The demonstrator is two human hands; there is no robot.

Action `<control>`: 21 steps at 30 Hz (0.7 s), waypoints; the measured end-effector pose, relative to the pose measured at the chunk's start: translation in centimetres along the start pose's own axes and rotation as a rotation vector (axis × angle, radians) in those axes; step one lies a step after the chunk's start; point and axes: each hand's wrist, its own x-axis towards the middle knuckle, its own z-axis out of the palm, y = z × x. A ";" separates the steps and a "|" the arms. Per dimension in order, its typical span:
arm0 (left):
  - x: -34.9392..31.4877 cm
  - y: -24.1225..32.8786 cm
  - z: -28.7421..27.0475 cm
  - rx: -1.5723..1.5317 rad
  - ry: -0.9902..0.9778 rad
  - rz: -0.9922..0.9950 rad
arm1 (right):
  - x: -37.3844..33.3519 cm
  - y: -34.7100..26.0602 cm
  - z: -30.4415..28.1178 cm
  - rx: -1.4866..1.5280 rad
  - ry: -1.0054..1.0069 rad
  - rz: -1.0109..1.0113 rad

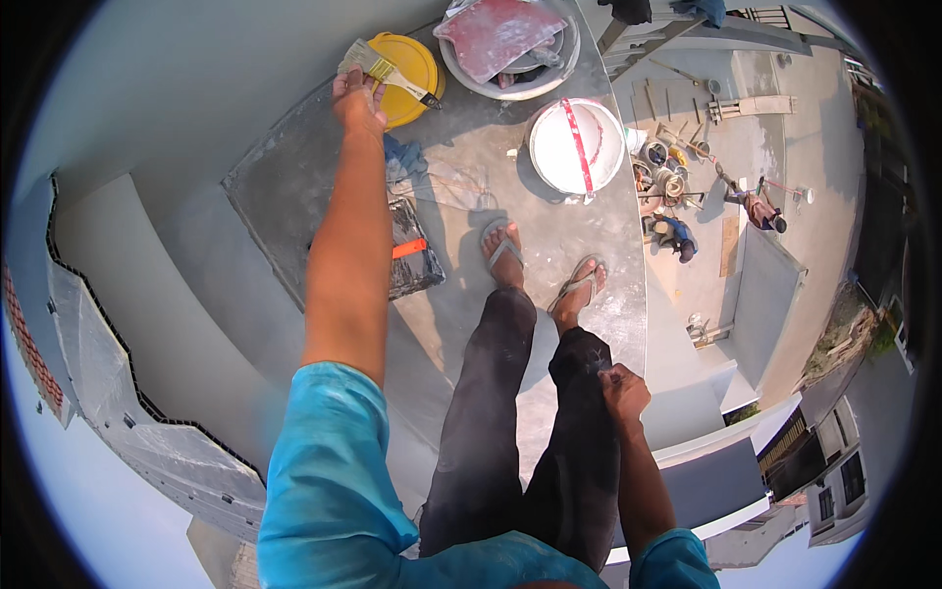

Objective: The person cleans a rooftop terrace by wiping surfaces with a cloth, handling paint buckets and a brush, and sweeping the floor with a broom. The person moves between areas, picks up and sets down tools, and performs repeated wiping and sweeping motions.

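Observation:
My left hand [359,100], arm stretched far forward, grips a flat paintbrush [385,73] near its bristle end. The brush has pale bristles and a white handle with a black end. It is over a round yellow lid or bucket top [410,69]; whether they touch, I cannot tell. My right hand [625,395] is closed beside the knee of my dark trousers [579,412]. What its fingers hold, if anything, is hidden. Between my left arm and my feet lies a dark, plaster-smeared tray or board [420,270] with an orange-handled tool [409,247] on it.
A grey basin [520,93] holds a reddish board [498,37]. Near the ledge's right edge [643,255] stands a white bucket [549,157] with a red-marked strip across it. A crumpled cloth [404,160] lies by my arm. Far below, two people are among buckets and tools.

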 end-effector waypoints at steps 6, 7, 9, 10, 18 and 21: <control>9.7 -0.3 -4.4 0.179 0.082 0.104 | -0.4 -0.4 3.7 -0.015 0.071 0.136; 10.1 -0.3 -4.3 0.251 0.031 0.047 | -0.8 0.0 4.4 -0.034 0.071 0.171; 10.4 -0.4 -5.0 0.387 -0.136 -0.027 | -1.9 0.2 4.4 -0.015 0.087 0.252; 11.8 0.3 -6.6 0.587 -0.242 -0.031 | -1.8 0.3 4.4 -0.044 0.024 0.277; 6.1 -2.0 -10.5 1.092 -0.224 0.504 | -8.5 2.0 2.9 0.252 -0.354 0.464; -2.7 -2.8 -11.4 1.228 -0.303 0.322 | -11.9 3.6 4.8 0.450 -0.522 0.418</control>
